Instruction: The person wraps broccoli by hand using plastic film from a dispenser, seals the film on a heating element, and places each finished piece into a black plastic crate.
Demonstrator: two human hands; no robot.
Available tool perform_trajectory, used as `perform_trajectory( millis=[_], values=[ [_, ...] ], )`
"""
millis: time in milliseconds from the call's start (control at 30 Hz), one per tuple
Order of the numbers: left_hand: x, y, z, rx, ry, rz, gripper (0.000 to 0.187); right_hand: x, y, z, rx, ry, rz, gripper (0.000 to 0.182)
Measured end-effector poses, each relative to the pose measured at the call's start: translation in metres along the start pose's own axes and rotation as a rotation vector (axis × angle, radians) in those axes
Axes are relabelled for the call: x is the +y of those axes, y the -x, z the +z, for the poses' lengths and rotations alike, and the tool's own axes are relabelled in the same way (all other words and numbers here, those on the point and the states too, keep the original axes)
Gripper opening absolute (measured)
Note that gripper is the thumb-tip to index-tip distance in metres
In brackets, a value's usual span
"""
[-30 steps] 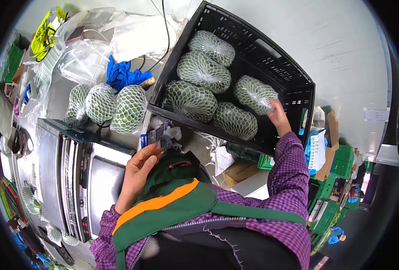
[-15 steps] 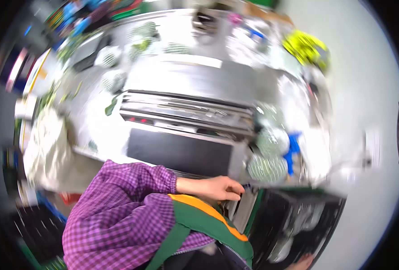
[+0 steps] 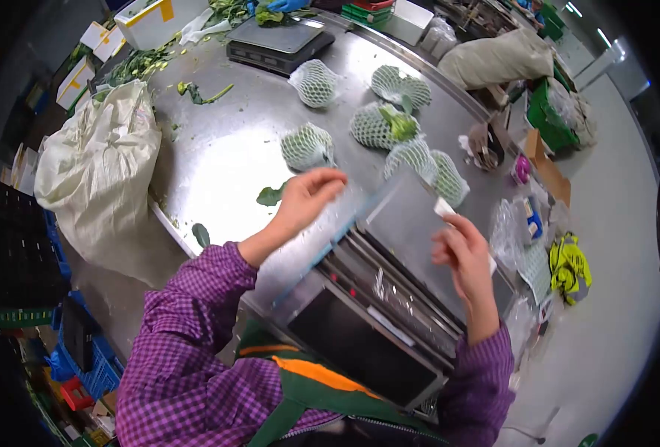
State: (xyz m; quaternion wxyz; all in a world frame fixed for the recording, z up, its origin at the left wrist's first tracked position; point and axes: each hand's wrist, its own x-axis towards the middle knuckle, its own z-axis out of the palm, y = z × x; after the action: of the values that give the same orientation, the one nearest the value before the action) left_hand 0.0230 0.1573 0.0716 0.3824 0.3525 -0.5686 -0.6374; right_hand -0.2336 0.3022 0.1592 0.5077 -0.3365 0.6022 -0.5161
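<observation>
My left hand point(image 3: 307, 201) is raised over the steel table, left of a film-wrapping machine point(image 3: 374, 298). Its fingers point forward, a little apart from the thumb, with nothing visible in them. Over the machine's grey plate point(image 3: 412, 223) hovers my right hand point(image 3: 464, 257), fingers half bent and slightly blurred, holding nothing I can see. A white strip on the plate's far edge shows behind it. Beyond the hands lie several pale green vegetables in white foam nets, among them one net point(image 3: 307, 147) nearest my left hand and another point(image 3: 449, 179) just past the plate.
A scale point(image 3: 278, 41) stands at the back, with a co-worker's blue glove point(image 3: 289, 4) beyond it. On the left hangs a cream woven sack point(image 3: 99, 171). Loose leaves point(image 3: 270, 195) lie on the table point(image 3: 229, 145). Plastic bags and a yellow-green garment point(image 3: 568, 268) are at right.
My view has swung to the right. My left hand has moved from the machine's front right corner to its left side; my right hand has risen from beside the black crate to above the plate.
</observation>
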Motion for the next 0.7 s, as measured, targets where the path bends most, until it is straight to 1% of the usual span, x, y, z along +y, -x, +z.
perform_trajectory(
  millis=[33,67,100,133,167,233,267,333,367,400,433,467,500,533,567,600,633,667,700],
  values=[
    [0.001,-0.028,-0.023,0.072,-0.059,0.015,0.027,-0.001,-0.040,0.024,-0.131,-0.036,0.053,0.036],
    [0.002,-0.057,-0.045,0.141,-0.118,0.029,0.030,0.001,-0.078,0.047,-0.180,-0.063,0.115,0.037],
    [-0.006,-0.093,-0.067,0.219,-0.224,0.090,0.036,0.004,-0.116,0.069,-0.228,-0.090,0.177,0.038],
    [-0.019,-0.131,-0.087,0.297,-0.328,0.148,0.043,0.011,-0.152,0.087,-0.252,-0.130,0.227,0.040],
    [-0.028,-0.168,-0.105,0.335,-0.409,0.162,0.051,0.020,-0.188,0.103,-0.272,-0.171,0.277,0.042],
    [-0.044,-0.241,-0.134,0.405,-0.625,0.220,0.068,0.042,-0.255,0.132,-0.227,-0.248,0.363,0.051],
    [-0.051,-0.275,-0.144,0.438,-0.761,0.265,0.078,0.059,-0.291,0.142,-0.216,-0.245,0.369,0.051],
    [-0.063,-0.334,-0.157,0.453,-0.883,0.220,0.092,0.088,-0.353,0.156,-0.180,-0.426,0.492,0.063],
    [-0.065,-0.355,-0.159,0.459,-0.958,0.108,0.100,0.092,-0.372,0.164,-0.166,-0.425,0.497,0.063],
    [-0.069,-0.370,-0.160,0.448,-0.952,0.102,0.100,0.094,-0.386,0.173,-0.168,-0.451,0.503,0.069],
    [-0.073,-0.383,-0.163,0.403,-0.945,-0.018,0.103,0.096,-0.399,0.182,-0.174,-0.476,0.507,0.075],
    [-0.080,-0.394,-0.165,0.358,-0.937,-0.140,0.106,0.100,-0.409,0.192,-0.167,-0.475,0.514,0.075],
    [-0.093,-0.398,-0.171,0.316,-1.000,-0.023,0.104,0.105,-0.416,0.201,-0.133,-0.524,0.556,0.077],
    [-0.104,-0.401,-0.176,0.308,-0.995,-0.030,0.104,0.108,-0.423,0.205,-0.096,-0.574,0.597,0.080],
    [-0.102,-0.395,-0.176,0.301,-0.953,-0.058,0.099,0.122,-0.436,0.203,-0.186,-0.619,0.593,0.075],
    [-0.099,-0.388,-0.177,0.294,-0.915,-0.083,0.095,0.122,-0.435,0.203,-0.179,-0.627,0.597,0.075],
    [-0.095,-0.379,-0.177,0.347,-0.882,-0.046,0.083,0.119,-0.435,0.202,-0.173,-0.641,0.474,0.070],
    [-0.096,-0.369,-0.176,0.335,-0.888,-0.043,0.083,0.111,-0.429,0.201,-0.163,-0.655,0.351,0.065],
    [-0.097,-0.360,-0.173,0.376,-0.594,-0.001,0.080,0.093,-0.417,0.197,-0.067,-0.602,0.339,0.055]
  ],
)
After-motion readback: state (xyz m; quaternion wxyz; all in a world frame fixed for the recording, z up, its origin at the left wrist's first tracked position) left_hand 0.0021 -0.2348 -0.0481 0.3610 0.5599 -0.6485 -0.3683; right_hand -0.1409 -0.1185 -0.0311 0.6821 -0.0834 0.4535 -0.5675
